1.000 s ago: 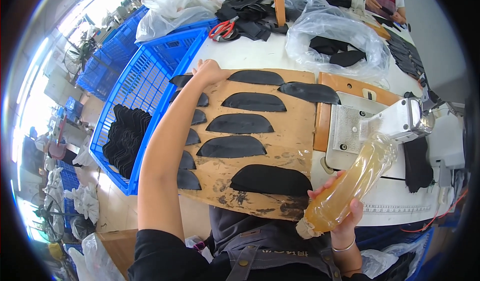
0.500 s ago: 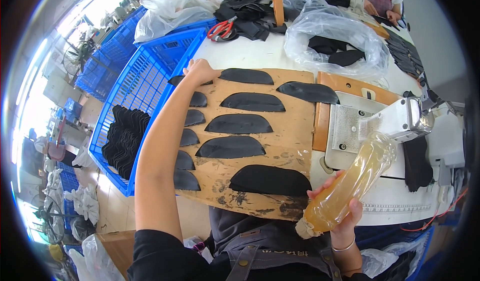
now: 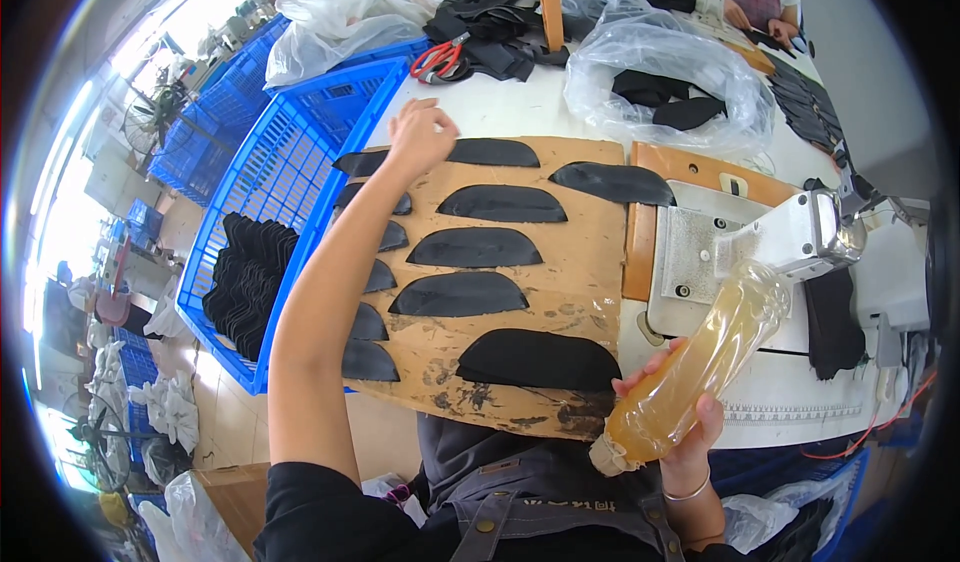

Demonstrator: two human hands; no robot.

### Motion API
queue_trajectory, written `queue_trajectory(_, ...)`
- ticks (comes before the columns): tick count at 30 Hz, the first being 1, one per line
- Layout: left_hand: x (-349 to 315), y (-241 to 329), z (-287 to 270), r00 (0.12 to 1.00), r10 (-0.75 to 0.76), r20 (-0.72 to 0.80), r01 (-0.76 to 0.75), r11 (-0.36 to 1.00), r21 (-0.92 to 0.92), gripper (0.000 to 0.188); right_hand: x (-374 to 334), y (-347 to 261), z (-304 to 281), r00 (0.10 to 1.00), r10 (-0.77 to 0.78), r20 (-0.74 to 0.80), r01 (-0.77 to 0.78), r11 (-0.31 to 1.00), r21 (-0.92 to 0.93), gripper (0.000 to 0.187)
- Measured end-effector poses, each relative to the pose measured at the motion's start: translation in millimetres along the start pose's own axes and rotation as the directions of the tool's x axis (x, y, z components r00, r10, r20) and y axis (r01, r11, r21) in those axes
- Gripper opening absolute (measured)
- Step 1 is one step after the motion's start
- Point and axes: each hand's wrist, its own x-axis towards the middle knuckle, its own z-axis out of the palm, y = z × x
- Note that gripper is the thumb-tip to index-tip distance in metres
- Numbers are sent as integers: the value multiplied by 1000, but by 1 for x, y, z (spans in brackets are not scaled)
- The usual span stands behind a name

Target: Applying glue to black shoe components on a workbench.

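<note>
My right hand grips a clear plastic bottle of amber liquid, tilted with its wrapped tan neck toward the lower left. The neck is near the corner of a stained cardboard sheet. My left hand is over the sheet's far edge, fingers loosely bent and apart, with nothing visible in them. Under it lies a curved black piece in the top row. More half-moon black pieces lie in rows, some partly hidden by my left forearm. A larger matte black piece rests nearest me.
A blue crate with stacked black pieces stands at left. Red-handled scissors and black scraps lie beyond. A clear plastic bag holds black pieces. A sewing machine stands at right. Another person's hand shows far right.
My left hand has moved right and slightly away from me, from the upper-left black piece to above the neighbouring one. The right hand and bottle have barely moved.
</note>
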Motion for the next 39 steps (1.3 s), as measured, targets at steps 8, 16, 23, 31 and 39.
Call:
queue_trajectory(8, -15, 117, 25, 916, 120, 382, -124, 992, -16, 24, 0, -2, -2, 1000, -1, -12, 1, 1000, 13, 63)
queue_trajectory(16, -15, 134, 38, 900, -5, 436, -29, 997, 71, 30, 1, -2, -2, 1000, 9, 9, -9, 999, -44, 64)
queue_trajectory(23, -11, 122, 49, 911, -42, 409, 1, 995, 101, 23, 0, -2, -4, 1000, 26, -5, -26, 1000, 12, 66)
queue_trajectory(31, -12, 116, 21, 879, -128, 460, 54, 984, 171, 45, 0, -1, -5, 1000, 5, 18, -5, 1000, -28, 64)
queue_trajectory(39, -14, 103, 12, 872, -171, 458, 83, 975, 207, 51, 1, -2, -4, 1000, 7, 11, -6, 999, -43, 64)
